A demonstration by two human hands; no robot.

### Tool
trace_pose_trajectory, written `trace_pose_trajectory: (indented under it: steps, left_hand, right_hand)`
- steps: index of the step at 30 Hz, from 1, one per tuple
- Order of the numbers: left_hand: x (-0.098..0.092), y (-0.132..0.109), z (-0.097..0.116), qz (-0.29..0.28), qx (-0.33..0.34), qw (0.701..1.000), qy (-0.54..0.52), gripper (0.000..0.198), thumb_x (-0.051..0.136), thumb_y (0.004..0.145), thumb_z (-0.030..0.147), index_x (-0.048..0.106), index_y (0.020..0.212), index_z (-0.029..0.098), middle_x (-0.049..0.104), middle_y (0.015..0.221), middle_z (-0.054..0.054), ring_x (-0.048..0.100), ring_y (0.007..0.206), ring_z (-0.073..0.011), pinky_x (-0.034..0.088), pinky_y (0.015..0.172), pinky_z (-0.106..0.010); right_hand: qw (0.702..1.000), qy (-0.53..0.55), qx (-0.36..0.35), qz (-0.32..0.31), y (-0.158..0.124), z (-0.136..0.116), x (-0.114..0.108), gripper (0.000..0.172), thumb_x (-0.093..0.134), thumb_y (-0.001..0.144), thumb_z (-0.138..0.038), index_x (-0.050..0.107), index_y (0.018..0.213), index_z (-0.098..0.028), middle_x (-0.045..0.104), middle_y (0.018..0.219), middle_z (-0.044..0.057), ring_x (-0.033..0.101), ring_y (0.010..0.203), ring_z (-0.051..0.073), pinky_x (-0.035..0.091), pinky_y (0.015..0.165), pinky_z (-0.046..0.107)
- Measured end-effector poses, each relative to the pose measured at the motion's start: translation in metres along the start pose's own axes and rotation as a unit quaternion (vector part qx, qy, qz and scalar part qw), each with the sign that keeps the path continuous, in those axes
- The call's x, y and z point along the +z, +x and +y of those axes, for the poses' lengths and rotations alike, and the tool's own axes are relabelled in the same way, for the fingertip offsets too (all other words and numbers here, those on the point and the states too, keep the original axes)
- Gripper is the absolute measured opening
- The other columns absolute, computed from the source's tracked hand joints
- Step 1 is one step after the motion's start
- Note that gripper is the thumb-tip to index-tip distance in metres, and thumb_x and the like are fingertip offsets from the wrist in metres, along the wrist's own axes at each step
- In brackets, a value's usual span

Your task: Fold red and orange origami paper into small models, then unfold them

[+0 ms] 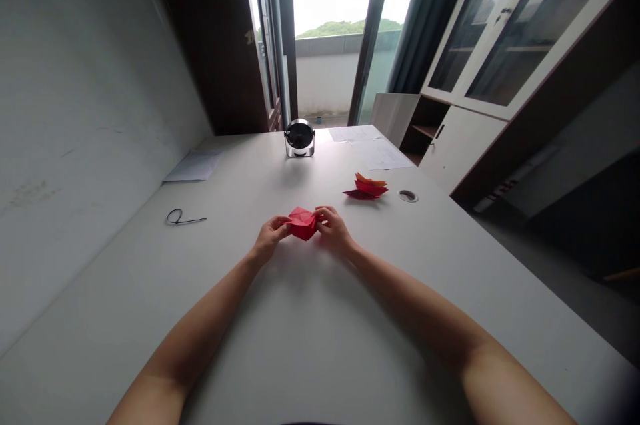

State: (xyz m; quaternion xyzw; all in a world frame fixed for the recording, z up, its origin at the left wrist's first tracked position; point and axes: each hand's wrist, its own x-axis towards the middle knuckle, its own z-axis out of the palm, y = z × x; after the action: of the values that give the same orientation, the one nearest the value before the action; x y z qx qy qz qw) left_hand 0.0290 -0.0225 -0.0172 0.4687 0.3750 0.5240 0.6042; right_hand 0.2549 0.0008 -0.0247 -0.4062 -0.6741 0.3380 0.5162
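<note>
A piece of red folded paper (303,223) is held over the middle of the white table (280,345). My left hand (273,234) pinches its left edge between thumb and fingers. On the opposite side, my right hand (334,229) grips the right edge, its fingers partly covering that side. Creases and layered flaps show on the paper's face. Beyond my right hand lie several red and orange folded papers (367,188), heaped together and touching neither hand.
A round black device on a silver stand (300,138) stands at the far side. To the left are a black cable tie (185,218) and paper sheets (193,166) by the wall. More sheets (383,155) lie far right, near a round cable hole (408,196).
</note>
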Motion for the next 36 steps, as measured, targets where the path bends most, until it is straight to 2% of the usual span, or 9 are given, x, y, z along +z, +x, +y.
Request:
trace_pose_trajectory:
  steps: [9,15,19,24,32,36]
  left_hand:
    - [0.002,-0.001,0.003,0.008,0.010,1.000,0.020,0.037,0.080,0.073,0.044,0.069,0.092,0.013,0.071,0.089,-0.006,0.067,0.084,-0.0182,0.054,0.089,-0.038]
    - [0.006,-0.003,0.007,0.003,0.009,0.999,0.040,0.041,0.077,0.076,0.046,0.073,0.099,0.013,0.073,0.095,-0.008,0.067,0.088,-0.0208,0.053,0.088,-0.038]
    - [0.009,-0.005,0.010,-0.027,0.014,0.992,0.119,0.035,0.071,0.080,0.041,0.075,0.104,0.015,0.075,0.100,-0.008,0.066,0.091,-0.0216,0.052,0.084,-0.033]
    - [0.011,-0.007,0.011,-0.059,0.034,0.979,0.191,0.030,0.068,0.081,0.031,0.076,0.108,0.019,0.074,0.109,-0.008,0.065,0.101,-0.0235,0.049,0.091,-0.034]
    - [0.012,-0.008,0.016,-0.037,0.027,0.986,0.162,0.035,0.070,0.080,0.029,0.073,0.112,0.017,0.072,0.113,-0.010,0.065,0.103,-0.0243,0.049,0.090,-0.034]
    - [0.012,-0.007,0.015,-0.021,0.040,0.992,0.115,0.042,0.076,0.077,0.031,0.070,0.116,0.017,0.071,0.117,-0.012,0.065,0.106,-0.0244,0.048,0.095,-0.037]
  right_hand:
    - [0.999,-0.008,0.003,-0.032,-0.001,-0.008,-0.002,0.012,0.063,0.082,-0.028,0.069,0.089,-0.020,0.057,0.118,0.009,0.062,0.089,0.018,0.055,0.074,0.032]
    - [0.999,-0.008,-0.018,-0.039,-0.001,-0.008,0.000,0.013,0.065,0.080,-0.029,0.070,0.090,-0.021,0.058,0.119,0.008,0.061,0.097,0.020,0.054,0.082,0.035]
    - [0.999,-0.010,-0.032,-0.031,-0.001,-0.012,0.000,0.012,0.065,0.079,-0.027,0.070,0.089,-0.022,0.060,0.114,0.007,0.061,0.100,0.022,0.052,0.088,0.037]
    - [0.998,-0.016,-0.046,-0.026,-0.002,-0.018,-0.001,0.010,0.063,0.081,-0.025,0.070,0.088,-0.022,0.061,0.109,0.007,0.061,0.100,0.022,0.052,0.087,0.036]
    - [0.993,-0.066,-0.083,-0.041,-0.006,-0.017,-0.001,0.012,0.064,0.082,-0.023,0.069,0.093,-0.023,0.058,0.117,0.008,0.062,0.090,0.019,0.054,0.078,0.033]
    - [0.992,-0.070,-0.098,-0.045,-0.007,-0.018,-0.001,0.016,0.065,0.082,-0.021,0.069,0.098,-0.024,0.056,0.119,0.008,0.063,0.087,0.017,0.055,0.078,0.034]
